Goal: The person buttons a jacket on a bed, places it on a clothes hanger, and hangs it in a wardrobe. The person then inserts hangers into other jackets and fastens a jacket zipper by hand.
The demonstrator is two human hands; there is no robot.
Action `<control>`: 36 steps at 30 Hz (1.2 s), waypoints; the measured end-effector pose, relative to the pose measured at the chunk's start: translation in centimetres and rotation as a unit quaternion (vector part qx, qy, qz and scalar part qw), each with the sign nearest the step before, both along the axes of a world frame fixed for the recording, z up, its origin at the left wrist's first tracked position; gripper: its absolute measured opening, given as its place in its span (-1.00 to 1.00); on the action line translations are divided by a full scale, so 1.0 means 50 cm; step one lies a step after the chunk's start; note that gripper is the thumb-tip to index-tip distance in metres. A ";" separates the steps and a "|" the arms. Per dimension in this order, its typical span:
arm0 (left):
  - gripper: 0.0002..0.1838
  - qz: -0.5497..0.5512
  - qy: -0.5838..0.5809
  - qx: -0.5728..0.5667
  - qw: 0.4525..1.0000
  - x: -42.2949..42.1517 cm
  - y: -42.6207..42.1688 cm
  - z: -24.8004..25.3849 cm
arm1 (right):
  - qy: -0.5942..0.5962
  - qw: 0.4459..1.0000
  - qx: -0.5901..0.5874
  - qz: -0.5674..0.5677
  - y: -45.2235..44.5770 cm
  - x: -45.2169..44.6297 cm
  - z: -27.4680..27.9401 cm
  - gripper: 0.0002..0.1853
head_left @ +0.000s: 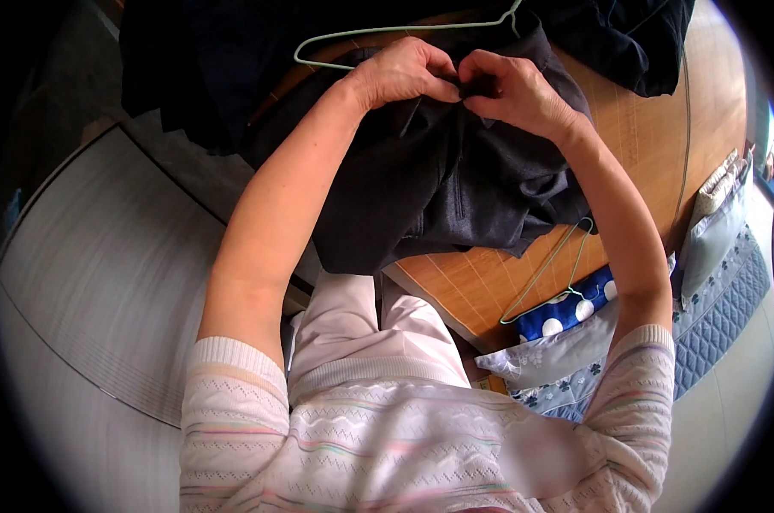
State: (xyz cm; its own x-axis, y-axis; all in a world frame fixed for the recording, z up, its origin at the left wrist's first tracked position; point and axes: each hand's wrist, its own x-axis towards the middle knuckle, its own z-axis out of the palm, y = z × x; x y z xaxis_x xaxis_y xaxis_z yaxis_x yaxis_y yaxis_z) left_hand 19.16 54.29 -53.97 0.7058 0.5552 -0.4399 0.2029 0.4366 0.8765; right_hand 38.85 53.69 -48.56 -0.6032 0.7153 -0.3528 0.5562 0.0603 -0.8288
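A dark garment (pixel 421 188) lies bunched on the wooden table (pixel 643 145), its lower part hanging over the near edge. My left hand (pixel 408 73) pinches the garment's upper edge between thumb and fingers. Close beside it on the right, my right hand (pixel 511 90) grips the same edge, with the fingertips of both hands almost touching. What lies between the fingertips is too small to make out. A pale green hanger (pixel 404 31) rests just beyond my hands, partly behind the left one.
More dark clothing (pixel 635 43) lies at the table's far side. A second green hanger (pixel 536 278) is at the near right edge, above a blue polka-dot cloth (pixel 566 312). Cushions (pixel 712 231) sit at the right. A grey panel (pixel 113 256) stands at the left.
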 end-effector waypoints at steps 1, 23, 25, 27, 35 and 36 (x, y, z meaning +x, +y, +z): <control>-0.81 0.005 -0.006 -0.010 1.000 -0.002 0.000 -0.001 | -0.002 1.000 0.003 -0.003 -0.002 -0.002 0.002 -0.70; -0.85 0.181 0.094 0.235 0.950 0.007 -0.094 0.086 | 0.068 0.803 -0.323 -0.496 -0.170 -0.062 0.065 -0.53; -0.87 0.199 0.080 0.310 0.926 0.020 -0.106 0.091 | 0.121 0.766 -0.394 -0.493 -0.164 -0.074 0.064 -0.56; -0.88 0.202 0.093 0.341 0.913 0.022 -0.120 0.101 | 0.174 0.751 -0.420 -0.478 -0.154 -0.073 0.059 -0.61; -0.88 0.302 0.071 0.228 0.923 0.036 -0.143 0.102 | 0.316 0.718 -0.400 -0.474 -0.173 -0.066 0.015 -0.71; -0.87 0.297 0.075 0.215 0.927 0.034 -0.142 0.099 | 0.309 0.725 -0.396 -0.471 -0.170 -0.067 0.013 -0.71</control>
